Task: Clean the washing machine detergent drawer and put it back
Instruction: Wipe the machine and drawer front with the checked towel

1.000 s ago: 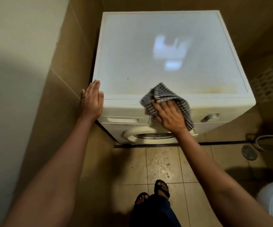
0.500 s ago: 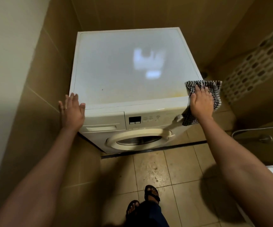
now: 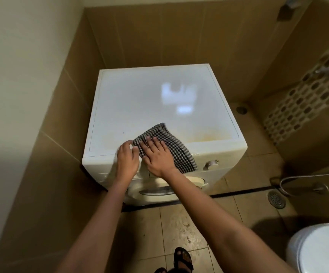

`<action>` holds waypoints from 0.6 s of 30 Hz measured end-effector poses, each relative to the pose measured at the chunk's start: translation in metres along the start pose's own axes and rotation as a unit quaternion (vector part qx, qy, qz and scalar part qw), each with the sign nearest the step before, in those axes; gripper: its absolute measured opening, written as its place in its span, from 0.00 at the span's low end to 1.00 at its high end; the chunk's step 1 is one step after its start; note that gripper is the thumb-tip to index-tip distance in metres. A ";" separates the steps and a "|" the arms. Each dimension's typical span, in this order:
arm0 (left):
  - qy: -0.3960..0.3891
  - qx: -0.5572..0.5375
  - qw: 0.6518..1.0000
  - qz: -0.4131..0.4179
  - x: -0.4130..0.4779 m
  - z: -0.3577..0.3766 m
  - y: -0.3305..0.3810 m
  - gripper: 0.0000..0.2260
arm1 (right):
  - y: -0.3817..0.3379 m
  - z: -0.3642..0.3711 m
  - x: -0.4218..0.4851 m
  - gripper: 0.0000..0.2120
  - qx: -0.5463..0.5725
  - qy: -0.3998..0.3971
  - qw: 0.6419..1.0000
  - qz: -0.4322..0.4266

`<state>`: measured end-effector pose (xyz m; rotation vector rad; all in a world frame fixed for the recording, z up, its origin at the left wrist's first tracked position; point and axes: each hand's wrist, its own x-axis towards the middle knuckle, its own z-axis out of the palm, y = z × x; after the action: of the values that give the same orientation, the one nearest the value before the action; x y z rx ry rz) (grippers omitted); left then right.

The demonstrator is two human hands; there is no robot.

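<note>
A white front-loading washing machine (image 3: pixel 140 99) stands in a tiled corner. A black-and-white checked cloth (image 3: pixel 171 142) is draped over its front top edge. My right hand (image 3: pixel 157 157) lies flat on the cloth, fingers spread, pressing it against the machine. My left hand (image 3: pixel 127 161) rests right beside it on the front top edge, fingertips touching the cloth's left corner. The detergent drawer front sits at the machine's upper left, mostly hidden under my left hand and forearm. It looks closed.
A control dial (image 3: pixel 211 164) sticks out at the panel's right. The round door (image 3: pixel 159 191) is below my wrists. A floor drain (image 3: pixel 276 199), a shower hose (image 3: pixel 305 177) and a white toilet (image 3: pixel 321 251) are on the right. My sandalled foot (image 3: pixel 183 259) is on the tiled floor.
My right hand has brought the cloth from the machine's right corner back to the front middle. My left hand left the left corner and moved right, beside the cloth. The view pulled back.
</note>
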<state>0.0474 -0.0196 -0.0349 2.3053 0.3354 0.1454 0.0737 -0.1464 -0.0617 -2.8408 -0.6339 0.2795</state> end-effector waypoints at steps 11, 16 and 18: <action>-0.004 0.013 0.999 0.046 0.006 0.006 -0.021 0.13 | 0.156 -0.050 0.051 0.26 0.001 0.048 0.989 0.138; 0.015 0.008 1.000 -0.006 0.012 0.006 -0.019 0.10 | 0.214 -0.055 0.024 0.27 0.036 0.124 0.929 0.348; 0.015 0.010 1.000 -0.017 0.012 0.005 -0.017 0.10 | 0.201 -0.049 0.014 0.28 0.047 0.137 0.901 0.408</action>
<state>0.0566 -0.0086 -0.0503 2.3186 0.3919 0.1599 0.1773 -0.3263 -0.0669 -2.8013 0.6346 0.0221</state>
